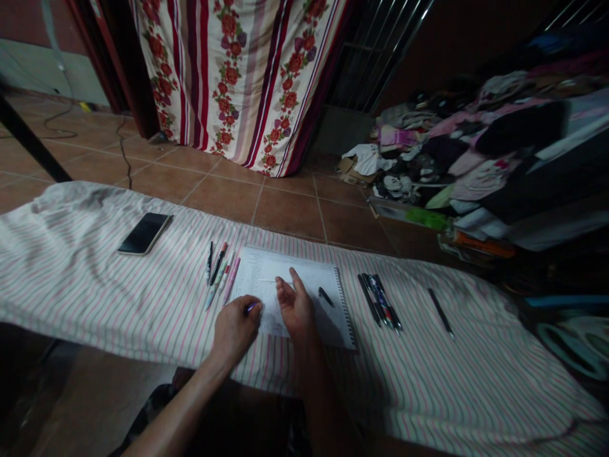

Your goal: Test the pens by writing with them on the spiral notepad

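My left hand is closed at the lower left of the notebook, with a small purple pen-like piece between thumb and fingers; most of it is hidden. Above the middle of the page, my right hand has its fingers and thumb apart. A thin white stick shows at its fingertips; whether it touches them I cannot tell. Under both hands lies the spiral notebook, its coil to the right. On the page, right of my right hand, rests a short black pen piece.
Several coloured pens lie left of the notebook, and several dark pens to its right. Farther right is a single black pen. A phone rests on the striped cloth at left. Piled clothes stand beyond.
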{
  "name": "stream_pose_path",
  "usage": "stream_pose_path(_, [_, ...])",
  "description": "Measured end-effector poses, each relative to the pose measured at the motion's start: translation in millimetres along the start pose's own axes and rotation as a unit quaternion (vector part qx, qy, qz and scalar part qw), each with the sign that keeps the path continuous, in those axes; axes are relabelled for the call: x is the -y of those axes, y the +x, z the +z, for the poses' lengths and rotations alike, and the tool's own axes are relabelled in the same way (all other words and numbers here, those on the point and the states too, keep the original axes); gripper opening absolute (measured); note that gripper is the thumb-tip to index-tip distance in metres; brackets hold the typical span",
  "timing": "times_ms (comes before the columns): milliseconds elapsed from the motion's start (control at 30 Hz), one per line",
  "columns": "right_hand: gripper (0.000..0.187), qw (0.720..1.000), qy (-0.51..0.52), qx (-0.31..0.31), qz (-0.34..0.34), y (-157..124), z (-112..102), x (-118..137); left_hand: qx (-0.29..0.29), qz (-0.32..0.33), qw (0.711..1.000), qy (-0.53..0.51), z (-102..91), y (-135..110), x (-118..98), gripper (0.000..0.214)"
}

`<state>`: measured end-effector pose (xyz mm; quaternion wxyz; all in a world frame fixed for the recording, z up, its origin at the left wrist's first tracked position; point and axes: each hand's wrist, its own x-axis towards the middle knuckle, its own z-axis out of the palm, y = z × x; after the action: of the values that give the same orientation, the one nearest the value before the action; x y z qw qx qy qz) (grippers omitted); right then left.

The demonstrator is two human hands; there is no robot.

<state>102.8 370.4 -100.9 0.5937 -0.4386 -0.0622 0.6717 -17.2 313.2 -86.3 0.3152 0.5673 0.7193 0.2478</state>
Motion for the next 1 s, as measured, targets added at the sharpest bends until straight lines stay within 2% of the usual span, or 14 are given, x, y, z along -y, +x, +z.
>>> stream_pose_path(233, [0.052, 0.999, -0.018, 0.018, -0.023, 5.5, -5.9, -4.5, -0.003, 0.005, 1.000, -0.004, -1.4, 0.6, -0.5, 0.024])
stream_pose_path(467, [0.055, 0.998, -0.031, 0.032, -0.037, 8.3, -14.0, -7.5, -0.005, 0.012, 1.000, -0.007, 0.2, 0.8, 1.7, 0.023])
stream_pose_path(633, [0.049, 0.999, -0.027, 0.020, -0.035, 7.2, -14.9, -3.5, -0.011, 0.027, 0.999, -0.016, 2.0, 1.2, 3.3, 0.024])
stream_pose_path(833, [0.025, 0.993, -0.095, 0.024, -0.072, 0.5, -17.2, 3.1, -0.008, 0.040, 0.998, -0.052, 7.5, 4.0, 8.0, 0.025])
stream_pose_path(1000, [0.023, 0.987, -0.135, 0.008, -0.083, -6.4, -23.7, 8.6, -0.007, 0.055, 0.998, -0.042, 11.3, 6.6, 11.5, 0.029])
